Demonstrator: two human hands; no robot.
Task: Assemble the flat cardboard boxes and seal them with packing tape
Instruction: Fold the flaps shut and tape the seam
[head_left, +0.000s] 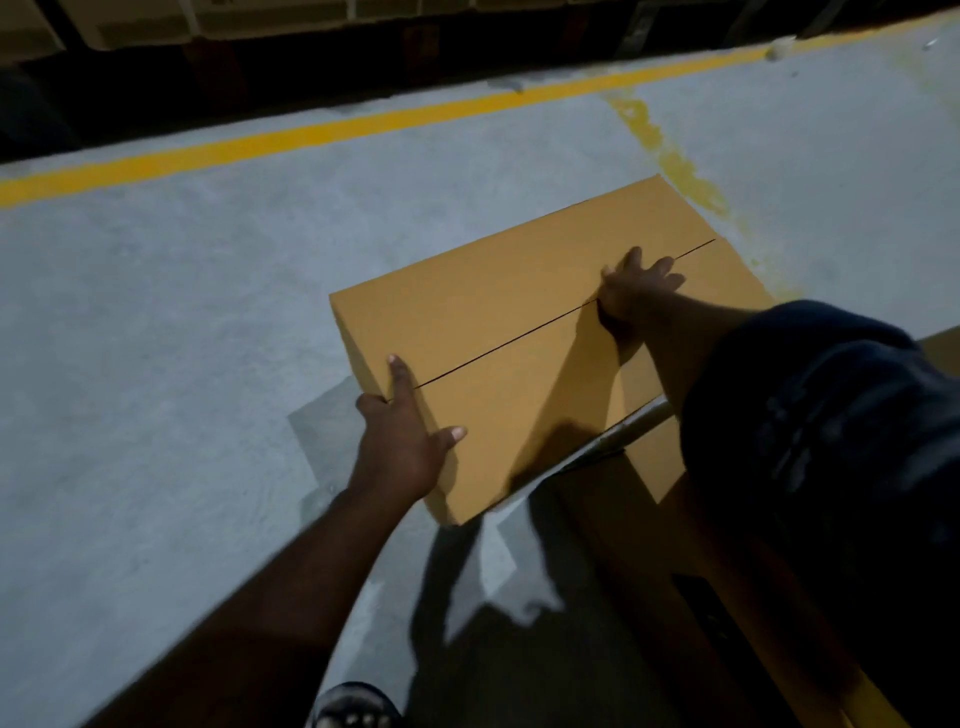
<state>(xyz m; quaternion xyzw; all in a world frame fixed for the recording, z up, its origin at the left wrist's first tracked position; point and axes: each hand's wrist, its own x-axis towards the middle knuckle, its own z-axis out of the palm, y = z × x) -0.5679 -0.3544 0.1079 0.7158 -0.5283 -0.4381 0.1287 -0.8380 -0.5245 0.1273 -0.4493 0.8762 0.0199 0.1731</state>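
A brown cardboard box (498, 291) stands assembled in front of me, its two top flaps folded down and meeting at a dark, untaped seam. My left hand (400, 436) grips the box's near left end, forefinger stretched along the seam and thumb on the top. My right hand (636, 293) presses flat on the flaps over the seam toward the far right end, fingers spread. The box rests partly on a metal bar (631, 423) and on cardboard below it. No tape roll is visible.
More brown cardboard (660, 467) lies under and behind the box at the lower right. Grey concrete floor (156, 338) spreads to the left, with a yellow painted line (332, 130) across the back. Dark shelving runs along the top. My shoe (353, 706) shows at the bottom.
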